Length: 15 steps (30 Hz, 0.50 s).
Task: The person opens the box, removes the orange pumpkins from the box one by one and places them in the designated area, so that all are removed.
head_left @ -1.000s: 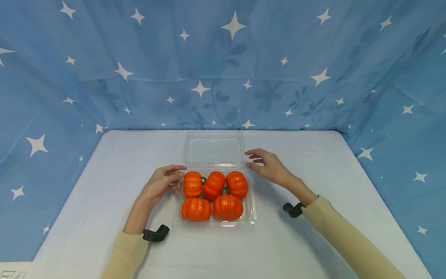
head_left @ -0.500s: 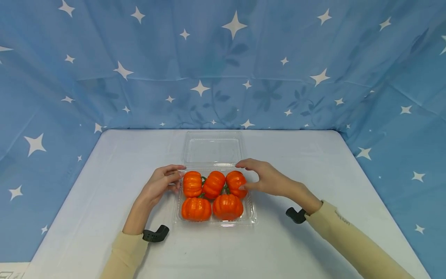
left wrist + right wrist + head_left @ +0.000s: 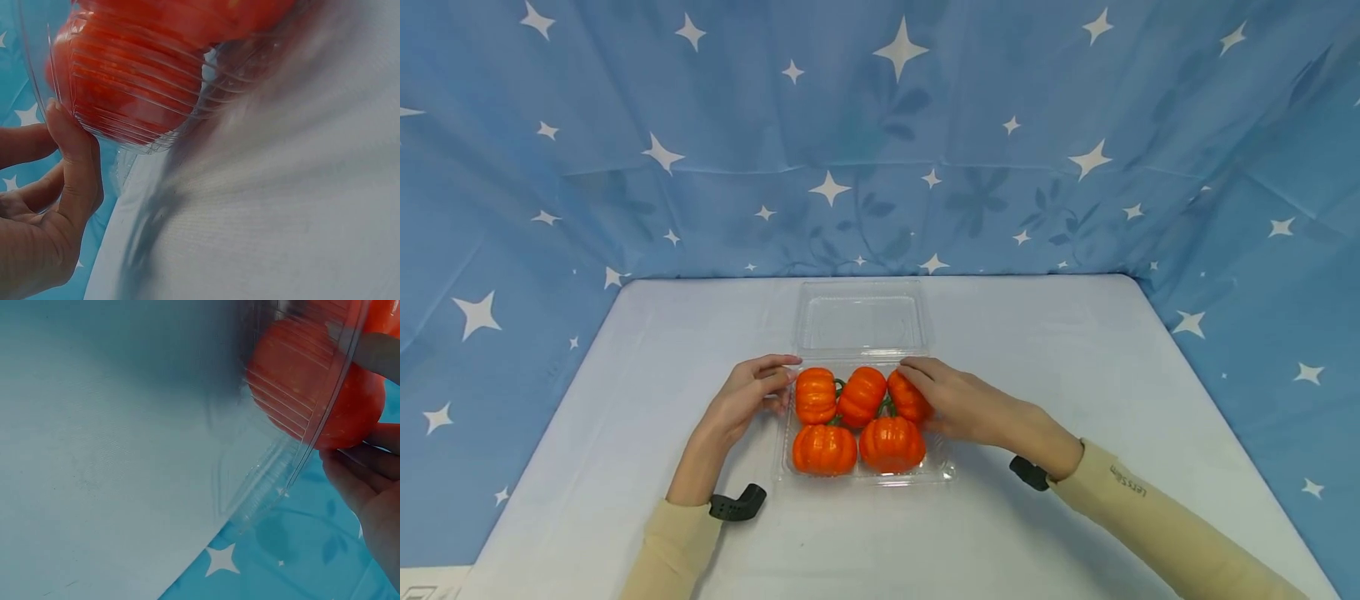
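"What's the largest thing about you?"

"The blue, star-patterned curtain, hanging behind and beside the white table."

"And on that?"

"A clear container, its lid folded open on the far side."

"Your hands?"

"My left hand is at the left rim, thumb tip touching it, index finger reaching toward the far corner. Whether they pinch the plastic, I can't tell. My right hand reaches over the right rim and grips a pumpkin."

"Which one?"

"Of five in the container, the far-right pumpkin. It lies between my fingers and thumb: fingers over its far side, thumb round the near side. Its lower part sits behind the ribbed wall; its upper part rises above the rim."

"Its neighbours?"

"The far-middle pumpkin is just to its left, the near-right pumpkin just in front, both outside my grip."

"Anything smaller?"

"A green stem, left of the one I hold."
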Available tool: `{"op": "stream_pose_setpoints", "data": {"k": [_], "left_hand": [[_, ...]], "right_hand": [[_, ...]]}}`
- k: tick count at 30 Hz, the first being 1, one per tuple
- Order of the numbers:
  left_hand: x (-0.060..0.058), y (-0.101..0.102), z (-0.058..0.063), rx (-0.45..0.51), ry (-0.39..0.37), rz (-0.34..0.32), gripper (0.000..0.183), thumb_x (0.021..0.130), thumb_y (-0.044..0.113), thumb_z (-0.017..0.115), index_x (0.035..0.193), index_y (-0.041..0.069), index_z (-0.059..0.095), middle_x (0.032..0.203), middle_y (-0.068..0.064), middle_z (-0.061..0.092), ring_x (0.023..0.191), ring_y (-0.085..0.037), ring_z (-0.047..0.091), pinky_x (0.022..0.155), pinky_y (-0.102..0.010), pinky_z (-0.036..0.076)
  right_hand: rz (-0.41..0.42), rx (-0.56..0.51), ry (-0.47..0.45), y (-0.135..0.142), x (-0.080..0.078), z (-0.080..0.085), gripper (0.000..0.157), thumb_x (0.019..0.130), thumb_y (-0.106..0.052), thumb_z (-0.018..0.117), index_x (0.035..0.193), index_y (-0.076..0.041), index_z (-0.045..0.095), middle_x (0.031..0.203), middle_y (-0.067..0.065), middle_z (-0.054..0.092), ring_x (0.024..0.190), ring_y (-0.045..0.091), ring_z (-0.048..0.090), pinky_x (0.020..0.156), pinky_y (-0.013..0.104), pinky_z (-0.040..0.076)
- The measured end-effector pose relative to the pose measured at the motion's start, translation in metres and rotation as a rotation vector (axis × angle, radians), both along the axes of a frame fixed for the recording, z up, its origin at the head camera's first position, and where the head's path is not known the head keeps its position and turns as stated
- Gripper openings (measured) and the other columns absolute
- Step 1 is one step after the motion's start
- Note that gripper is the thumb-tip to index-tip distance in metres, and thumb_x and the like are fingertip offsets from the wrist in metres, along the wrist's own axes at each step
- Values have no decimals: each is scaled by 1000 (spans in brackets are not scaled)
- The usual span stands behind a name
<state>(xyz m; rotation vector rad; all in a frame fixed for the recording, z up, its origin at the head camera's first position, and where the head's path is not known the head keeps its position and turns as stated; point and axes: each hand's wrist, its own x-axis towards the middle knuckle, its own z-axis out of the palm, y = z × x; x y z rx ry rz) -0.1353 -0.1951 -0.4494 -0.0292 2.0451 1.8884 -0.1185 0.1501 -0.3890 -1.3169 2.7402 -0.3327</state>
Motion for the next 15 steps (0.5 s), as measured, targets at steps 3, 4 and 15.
{"op": "stream_pose_setpoints", "data": {"k": [3,4,15], "left_hand": [[-1,0,-1,1,2,0,42,104,11,57,142,-6,52,86,-3,64,67,-13,56,59,-24,55],[-1,0,-1,3,1,-2,42,104,11,57,142,-6,52,85,-4,63,66,-13,56,59,-24,55],[-2,4,-1,8,0,1,41,104,10,56,142,-6,52,83,-3,62,65,-13,55,59,-24,55]], "right_hand": [[-10,8,-11,-2,-1,1,76,84,-18,87,144,6,49,147,21,51,135,36,54,98,44,57],[-12,10,-19,-2,-1,1,75,84,-18,87,144,6,49,147,21,52,135,36,54,98,44,57],[-4,40,-31,-4,-5,3,73,85,-17,86,144,7,50,145,21,53,134,35,54,98,44,57]]}}
